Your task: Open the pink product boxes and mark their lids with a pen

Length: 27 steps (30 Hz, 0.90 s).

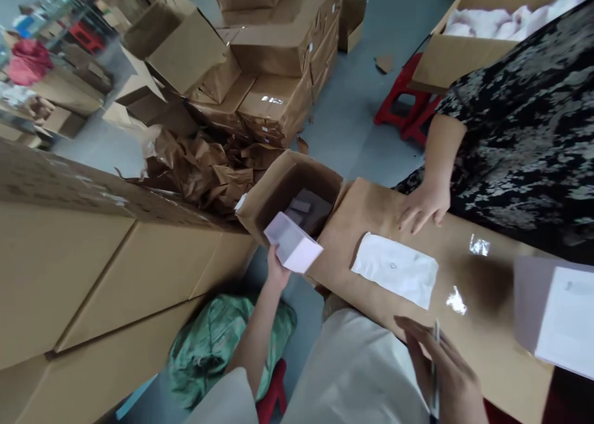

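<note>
My left hand (278,269) grips a pale lilac-white box (292,241) at its near end. The box is tilted above the mouth of an open brown carton (269,186), where several similar pale boxes (315,207) lie. Over the near edge of the cardboard-covered table, my right hand (448,368) holds a slim silver pen-like tool (435,356) pointing up between the fingers; its exact kind is unclear. A flat white packet (396,268) with a small diamond mark lies on the table (371,207), beyond my right hand. Another white box (563,312) stands at the table's right end.
Across the table, a co-worker's hand (424,204) rests on the cardboard. Stacked taped cartons (278,96) and crumpled brown paper (199,164) lie beyond the open carton. Large cartons (116,275) line the left, beside a green sack (213,337). A red stool (403,102) carries another carton (455,59).
</note>
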Tool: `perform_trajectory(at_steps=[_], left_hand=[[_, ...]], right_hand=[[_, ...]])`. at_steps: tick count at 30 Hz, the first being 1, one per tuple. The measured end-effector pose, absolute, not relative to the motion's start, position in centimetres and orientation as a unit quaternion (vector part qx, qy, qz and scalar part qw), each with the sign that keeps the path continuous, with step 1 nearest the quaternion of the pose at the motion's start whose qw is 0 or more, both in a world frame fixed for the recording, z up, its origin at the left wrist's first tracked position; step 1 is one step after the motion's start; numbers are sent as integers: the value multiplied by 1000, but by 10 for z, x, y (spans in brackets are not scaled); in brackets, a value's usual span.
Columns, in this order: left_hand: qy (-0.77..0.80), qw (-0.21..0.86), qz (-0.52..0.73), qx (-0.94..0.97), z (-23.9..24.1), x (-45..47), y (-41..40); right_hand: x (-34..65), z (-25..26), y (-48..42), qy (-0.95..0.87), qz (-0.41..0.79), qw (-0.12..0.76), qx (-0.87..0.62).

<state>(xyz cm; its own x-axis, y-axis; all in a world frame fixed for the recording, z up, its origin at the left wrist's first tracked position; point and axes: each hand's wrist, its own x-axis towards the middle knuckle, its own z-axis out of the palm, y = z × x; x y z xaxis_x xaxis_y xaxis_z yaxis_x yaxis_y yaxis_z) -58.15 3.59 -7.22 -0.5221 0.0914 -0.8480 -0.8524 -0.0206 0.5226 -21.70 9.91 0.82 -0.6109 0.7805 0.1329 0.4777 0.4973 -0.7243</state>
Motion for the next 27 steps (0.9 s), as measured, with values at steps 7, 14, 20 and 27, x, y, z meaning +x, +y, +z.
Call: perform_trajectory(at_steps=[7,14,20,27], left_hand=[[690,352,512,-372,-127,-677,74],[819,276,472,-176,-132,-642,119],[819,275,492,110,-109,-533,121],[630,610,316,362,-105,-336,136]], right_hand=[[-177,-10,77,-748,424,122,-496],[-188,-10,67,-702,399,159,-568],[-141,-50,67,-524,188,266,-787],[-84,-97,92,-453,178,262,-833]])
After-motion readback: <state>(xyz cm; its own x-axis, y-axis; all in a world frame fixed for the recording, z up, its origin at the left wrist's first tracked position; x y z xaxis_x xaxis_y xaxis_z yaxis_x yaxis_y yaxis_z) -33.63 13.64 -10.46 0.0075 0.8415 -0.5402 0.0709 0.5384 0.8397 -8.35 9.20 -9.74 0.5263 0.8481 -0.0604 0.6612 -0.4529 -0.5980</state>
